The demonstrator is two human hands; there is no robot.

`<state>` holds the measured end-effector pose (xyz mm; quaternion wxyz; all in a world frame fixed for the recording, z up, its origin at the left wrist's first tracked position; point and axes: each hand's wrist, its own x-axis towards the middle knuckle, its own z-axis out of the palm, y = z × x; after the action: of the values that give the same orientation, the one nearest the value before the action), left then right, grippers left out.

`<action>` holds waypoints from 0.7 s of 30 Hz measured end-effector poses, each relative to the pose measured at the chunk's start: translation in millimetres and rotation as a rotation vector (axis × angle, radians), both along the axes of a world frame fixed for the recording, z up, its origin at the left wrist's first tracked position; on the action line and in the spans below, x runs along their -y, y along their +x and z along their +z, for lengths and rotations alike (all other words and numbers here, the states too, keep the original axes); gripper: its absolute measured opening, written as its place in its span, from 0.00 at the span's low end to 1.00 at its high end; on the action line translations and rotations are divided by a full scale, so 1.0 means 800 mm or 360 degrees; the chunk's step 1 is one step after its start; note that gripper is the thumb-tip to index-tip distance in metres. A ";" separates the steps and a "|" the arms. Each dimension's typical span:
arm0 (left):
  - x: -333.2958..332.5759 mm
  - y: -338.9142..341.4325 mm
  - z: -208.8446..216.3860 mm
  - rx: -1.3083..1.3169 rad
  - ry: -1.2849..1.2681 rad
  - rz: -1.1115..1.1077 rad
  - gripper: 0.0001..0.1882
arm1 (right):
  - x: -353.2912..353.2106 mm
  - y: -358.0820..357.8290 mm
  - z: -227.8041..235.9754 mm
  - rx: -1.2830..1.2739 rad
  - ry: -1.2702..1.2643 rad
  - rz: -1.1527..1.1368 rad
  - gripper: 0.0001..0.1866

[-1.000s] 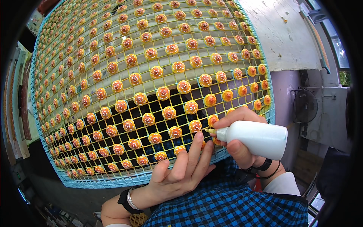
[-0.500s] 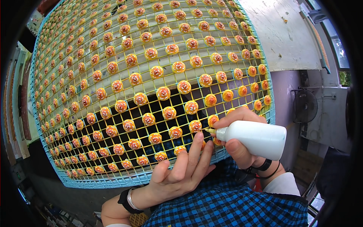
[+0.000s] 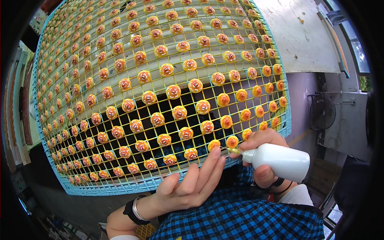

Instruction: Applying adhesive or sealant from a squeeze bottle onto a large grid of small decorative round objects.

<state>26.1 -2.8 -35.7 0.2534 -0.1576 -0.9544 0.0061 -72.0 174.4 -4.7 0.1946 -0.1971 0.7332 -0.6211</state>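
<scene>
My right hand (image 3: 267, 138) is wrapped round a white squeeze bottle (image 3: 285, 162), which lies tilted with its thin yellowish nozzle (image 3: 234, 151) pointing left. The nozzle tip is just below a small round orange-yellow piece (image 3: 232, 141) on the wire rack (image 3: 120, 190). My left hand (image 3: 196, 180) is open, palm up, with fingers stretched toward the nozzle. One fingertip is at the lower side of another orange piece (image 3: 214, 145). Most pieces carry white marks, such as one finished-looking domed piece (image 3: 186, 133); several at the right near corner show plain orange.
The yellow grid rack has a light-blue rim and spreads away in front of me. A pale board (image 3: 300, 36) lies beyond its right side. A dark fan (image 3: 322, 112) stands at the right. Long strips (image 3: 18, 104) lean at the left.
My right hand and the bottle have moved right and slightly down, toward the near edge. My left fingertips have shifted slightly right. The near part of the rack sits a little higher in view.
</scene>
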 end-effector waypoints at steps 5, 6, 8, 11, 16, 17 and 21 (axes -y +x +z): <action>0.000 0.001 -0.003 -0.0041 -0.0003 0.0002 0.12 | 0.004 0.000 0.000 -0.0060 0.0026 0.0023 0.24; 0.002 0.003 -0.004 -0.0056 -0.0052 0.0006 0.12 | 0.007 0.000 0.001 -0.0108 0.0048 0.0041 0.23; 0.005 0.003 -0.004 -0.0068 -0.0111 0.0001 0.12 | 0.011 0.001 0.002 -0.0202 0.0085 0.0059 0.22; 0.006 0.003 -0.003 -0.0061 -0.0132 -0.0006 0.12 | 0.015 0.003 -0.001 -0.0317 0.0119 0.0067 0.20; 0.006 0.003 -0.005 -0.0080 -0.0142 0.0003 0.12 | 0.019 0.000 -0.004 -0.0443 0.0129 0.0094 0.19; 0.006 0.003 -0.005 -0.0072 -0.0138 0.0003 0.12 | 0.020 0.000 -0.004 -0.0462 0.0131 0.0098 0.19; 0.005 0.004 -0.003 -0.0053 -0.0131 -0.0003 0.12 | 0.021 -0.001 -0.003 -0.0524 0.0150 0.0116 0.19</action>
<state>29.0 -6.9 -38.4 0.2626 -0.1686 -0.9488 0.0478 -72.9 157.9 -7.4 0.1034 -0.3132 0.7758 -0.5379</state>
